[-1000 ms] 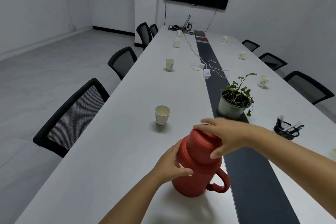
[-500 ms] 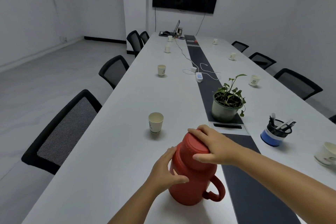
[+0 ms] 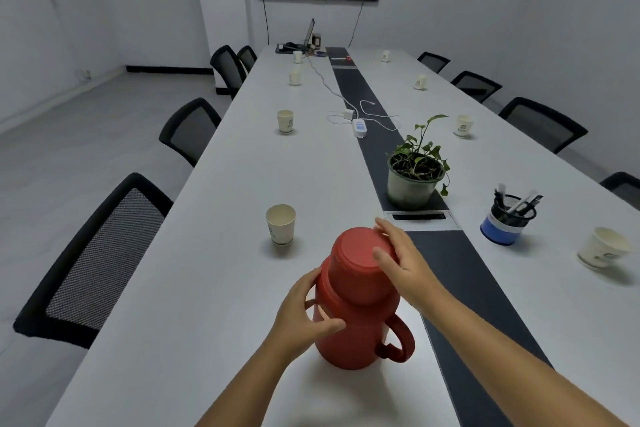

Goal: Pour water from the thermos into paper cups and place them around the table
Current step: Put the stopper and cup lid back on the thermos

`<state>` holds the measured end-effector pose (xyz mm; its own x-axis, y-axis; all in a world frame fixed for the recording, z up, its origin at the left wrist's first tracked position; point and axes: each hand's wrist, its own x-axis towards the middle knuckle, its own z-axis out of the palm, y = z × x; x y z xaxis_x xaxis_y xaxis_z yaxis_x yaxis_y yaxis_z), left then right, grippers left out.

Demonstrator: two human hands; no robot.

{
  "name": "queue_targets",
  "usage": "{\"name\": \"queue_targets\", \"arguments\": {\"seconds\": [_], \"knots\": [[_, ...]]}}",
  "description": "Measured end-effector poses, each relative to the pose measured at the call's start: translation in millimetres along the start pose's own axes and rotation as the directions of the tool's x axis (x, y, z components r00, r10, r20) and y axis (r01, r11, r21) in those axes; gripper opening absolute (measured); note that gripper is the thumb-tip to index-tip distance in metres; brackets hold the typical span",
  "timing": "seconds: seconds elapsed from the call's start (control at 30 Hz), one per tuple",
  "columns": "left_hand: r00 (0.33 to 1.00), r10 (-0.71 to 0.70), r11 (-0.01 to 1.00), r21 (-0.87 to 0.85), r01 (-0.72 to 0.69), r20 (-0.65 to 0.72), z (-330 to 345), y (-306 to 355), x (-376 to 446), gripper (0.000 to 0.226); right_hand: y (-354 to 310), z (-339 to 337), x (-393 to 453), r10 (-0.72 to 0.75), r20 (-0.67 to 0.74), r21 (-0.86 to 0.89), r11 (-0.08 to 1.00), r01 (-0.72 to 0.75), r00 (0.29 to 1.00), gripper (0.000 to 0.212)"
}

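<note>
1. We see a red thermos [image 3: 356, 315] standing upright near the close end of the long white table [image 3: 214, 253], its cap on and its loop handle turned to the right.
2. We count eight pale paper cups, all upright, spaced along both long sides; the nearest left cup [image 3: 280, 224] stands just beyond the thermos, the nearest right cup [image 3: 604, 247] well apart.

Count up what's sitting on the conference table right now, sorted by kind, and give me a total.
Paper cups: 8
Red thermos: 1
Potted plant: 1
Pen holder: 1
Laptop: 1
Charger with cables: 1
Total: 13, leaving out small clutter by the laptop, too far off to identify.
</note>
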<state>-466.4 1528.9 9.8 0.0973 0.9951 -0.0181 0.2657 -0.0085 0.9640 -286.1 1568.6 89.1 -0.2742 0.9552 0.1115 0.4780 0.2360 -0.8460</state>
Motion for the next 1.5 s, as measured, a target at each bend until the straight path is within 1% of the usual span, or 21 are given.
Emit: {"name": "queue_targets", "arguments": {"seconds": [0.03, 0.1, 0.13, 0.2, 0.3, 0.37, 0.43, 0.53, 0.6, 0.73, 0.8, 0.87, 0.97, 1.0, 1.1, 1.17, 1.2, 1.3, 1.37, 1.43, 1.5], "knots": [[1.000, -0.021, 1.000, 0.005, 0.021, 0.017, 0, -4, -1, 0.081, 13, 1, -13, 0.054, -0.069, 0.137, 0.990, -0.044, 0.996, 0.041], [0.996, -0.067, 0.997, 0.028, 0.065, 0.051, -3, -12, 1, 0.093, 40, 10, -42, 0.172, -0.159, 0.234, 0.963, -0.132, 0.972, 0.041], [0.993, -0.092, 0.995, 0.052, 0.088, 0.077, -6, -15, 4, 0.099, 53, 16, -56, 0.239, -0.161, 0.253, 0.948, -0.194, 0.958, 0.040], [0.979, -0.116, 0.989, 0.106, 0.099, 0.170, -11, -18, 12, 0.099, 68, 29, -72, 0.344, -0.117, 0.286, 0.910, -0.301, 0.932, 0.034], [0.937, -0.129, 0.987, 0.136, 0.088, 0.324, -20, -15, 32, 0.097, 80, 44, -70, 0.304, -0.065, 0.176, 0.941, -0.289, 0.950, 0.030], [0.897, -0.144, 0.987, 0.126, 0.099, 0.419, -21, -12, 44, 0.102, 85, 46, -62, 0.334, -0.111, 0.184, 0.932, -0.311, 0.936, 0.044], [0.868, -0.143, 0.989, 0.111, 0.102, 0.475, -22, -12, 49, 0.102, 94, 40, -54, 0.372, -0.186, 0.234, 0.916, -0.327, 0.909, 0.048], [0.893, -0.131, 0.989, 0.113, 0.091, 0.430, -17, -19, 45, 0.099, 107, 24, -45, 0.457, -0.286, 0.390, 0.858, -0.333, 0.842, 0.052], [0.911, -0.119, 0.992, 0.088, 0.091, 0.394, -9, -23, 43, 0.101, 114, 17, -41, 0.489, -0.327, 0.444, 0.835, -0.326, 0.808, 0.058], [0.892, -0.054, 0.999, 0.027, 0.047, 0.449, 15, -20, 50, 0.119, 117, 20, -37, 0.511, -0.351, 0.489, 0.815, -0.312, 0.785, 0.061], [0.895, -0.037, 0.999, 0.031, 0.026, 0.445, 19, -20, 48, 0.123, 119, 20, -39, 0.514, -0.350, 0.507, 0.807, -0.302, 0.783, 0.060], [0.910, -0.038, 0.999, 0.037, 0.026, 0.412, 17, -18, 37, 0.124, 115, 17, -41, 0.487, -0.339, 0.488, 0.822, -0.292, 0.805, 0.056], [0.949, -0.094, 0.995, 0.000, 0.098, 0.301, 15, -10, 4, 0.116, 101, 12, -53, 0.428, -0.278, 0.421, 0.859, -0.292, 0.860, 0.047], [0.960, -0.118, 0.992, -0.005, 0.123, 0.254, 15, -6, -9, 0.111, 92, 10, -58, 0.404, -0.244, 0.405, 0.868, -0.286, 0.882, 0.042], [0.970, -0.188, 0.981, -0.012, 0.192, 0.153, 17, 7, -61, 0.104, 68, 1, -82, 0.303, -0.121, 0.355, 0.903, -0.244, 0.945, 0.042], [0.968, -0.236, 0.971, -0.016, 0.238, 0.081, 17, 14, -103, 0.102, 52, 0, -104, 0.216, -0.005, 0.338, 0.919, -0.201, 0.976, 0.029], [0.967, -0.250, 0.968, -0.015, 0.251, 0.040, 19, 18, -125, 0.101, 45, 0, -116, 0.190, 0.045, 0.342, 0.919, -0.193, 0.981, 0.025], [0.956, -0.279, 0.960, -0.017, 0.279, -0.089, 28, 31, -190, 0.103, 27, 6, -151, 0.139, 0.161, 0.378, 0.906, -0.191, 0.977, 0.031], [0.936, -0.296, 0.955, -0.034, 0.295, -0.193, 37, 37, -234, 0.100, 16, 13, -174, 0.107, 0.253, 0.409, 0.889, -0.206, 0.962, 0.029], [0.902, -0.315, 0.948, -0.051, 0.314, -0.295, 49, 42, -277, 0.100, 8, 21, -197, 0.079, 0.339, 0.432, 0.872, -0.230, 0.937, 0.033], [0.851, -0.343, 0.936, -0.074, 0.343, -0.398, 69, 45, -322, 0.102, 4, 27, -223, 0.025, 0.438, 0.416, 0.880, -0.228, 0.898, 0.028]]}}
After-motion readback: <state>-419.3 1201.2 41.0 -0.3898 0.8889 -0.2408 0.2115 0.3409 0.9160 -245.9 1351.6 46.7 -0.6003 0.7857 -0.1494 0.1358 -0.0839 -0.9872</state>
